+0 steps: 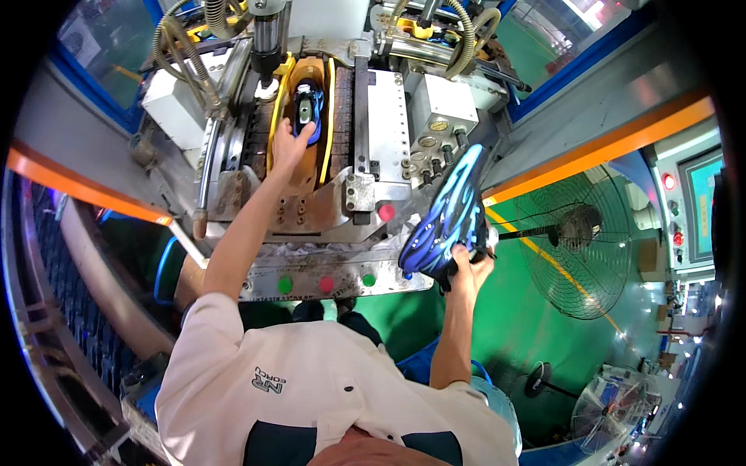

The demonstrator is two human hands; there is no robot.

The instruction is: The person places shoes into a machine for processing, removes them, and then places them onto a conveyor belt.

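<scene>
My left hand (292, 145) reaches into the machine and grips the heel end of a blue and black shoe (315, 116). That shoe sits in a long trough lined in tan (312, 165), between two yellow side strips. A metal and grey piece shows in the shoe's opening. At the right, clear of the machine, my right hand (469, 270) holds a second shoe (444, 221), blue, purple and black with wavy light-blue stripes. It hangs tilted, and my fingers are closed around its lower end by the opening.
A front panel (256, 284) carries green and red buttons. Gauges and knobs sit on a white box (444, 105) right of the trough. A black cylinder (266, 46) stands above the trough's left side. A caged fan (579, 233) and a control screen (702, 203) are at the right.
</scene>
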